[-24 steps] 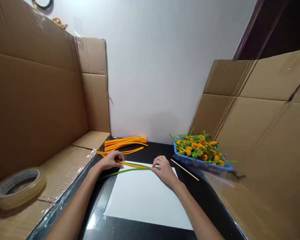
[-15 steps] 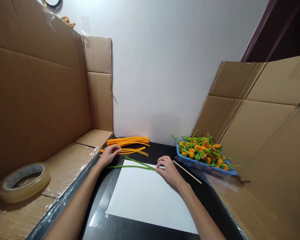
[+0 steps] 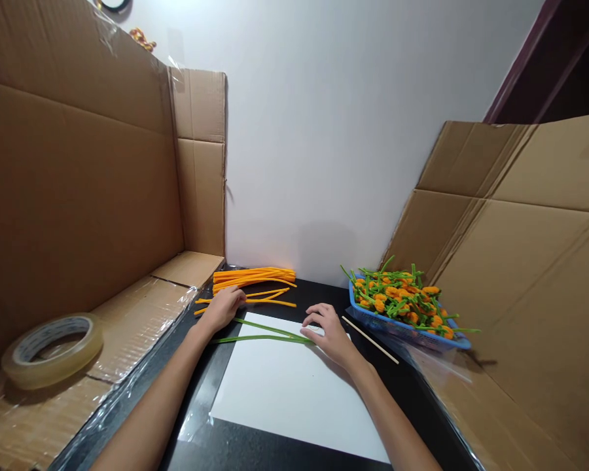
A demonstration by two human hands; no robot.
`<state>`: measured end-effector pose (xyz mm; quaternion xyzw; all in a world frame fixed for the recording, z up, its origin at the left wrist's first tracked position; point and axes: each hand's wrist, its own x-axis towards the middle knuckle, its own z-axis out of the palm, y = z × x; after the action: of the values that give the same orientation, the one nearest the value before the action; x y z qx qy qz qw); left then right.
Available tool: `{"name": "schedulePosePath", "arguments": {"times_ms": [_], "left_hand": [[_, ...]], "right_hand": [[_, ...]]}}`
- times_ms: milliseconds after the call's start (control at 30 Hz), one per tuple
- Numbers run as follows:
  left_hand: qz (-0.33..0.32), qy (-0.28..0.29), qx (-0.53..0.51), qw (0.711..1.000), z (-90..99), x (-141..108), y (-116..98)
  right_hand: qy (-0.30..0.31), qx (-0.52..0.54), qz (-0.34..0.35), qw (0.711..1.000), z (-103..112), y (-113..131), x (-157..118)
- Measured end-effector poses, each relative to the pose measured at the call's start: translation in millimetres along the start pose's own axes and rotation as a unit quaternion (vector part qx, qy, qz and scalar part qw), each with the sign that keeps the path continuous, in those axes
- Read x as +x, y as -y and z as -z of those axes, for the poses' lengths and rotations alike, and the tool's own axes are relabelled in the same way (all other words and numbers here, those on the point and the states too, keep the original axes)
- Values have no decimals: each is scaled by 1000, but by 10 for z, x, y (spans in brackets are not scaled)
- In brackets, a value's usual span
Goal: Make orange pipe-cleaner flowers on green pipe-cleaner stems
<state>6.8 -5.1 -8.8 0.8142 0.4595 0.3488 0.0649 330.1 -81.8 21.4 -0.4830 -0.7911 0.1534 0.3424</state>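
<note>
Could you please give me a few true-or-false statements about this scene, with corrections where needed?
1. Two green strips meet near the right hand. True.
2. The left hand is inside the blue basket. False: the left hand is at the loose orange strips, well away from the blue basket.
3. The wooden stick lies beside the white paper. True.
4. The roll of tape sits on the white paper. False: it lies on the cardboard at the left.

Faint print is running along the inner core (image 3: 49, 332) of the roll of tape (image 3: 53, 375), but no lettering is proving legible anywhere.
</note>
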Motion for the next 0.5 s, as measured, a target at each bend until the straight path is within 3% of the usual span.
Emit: {"name": "schedulePosePath", "arguments": {"times_ms": [167,300,367,500], "left_hand": [[-26,-26,1,999,-87,74,-424],[-80,-43,-18,996,-243,77,-780],[-105,-28,-30,994,-328,48,-908],[-150,19,-29,988,-437,-15,-1055]], "right_hand": [[-47,60,10,997,-224,262,24],[-64,163,-48,983,-420,389,40],[-77,272,-115,952,-491,387,59],[-180,475,-221,832,-530,324,85]]}}
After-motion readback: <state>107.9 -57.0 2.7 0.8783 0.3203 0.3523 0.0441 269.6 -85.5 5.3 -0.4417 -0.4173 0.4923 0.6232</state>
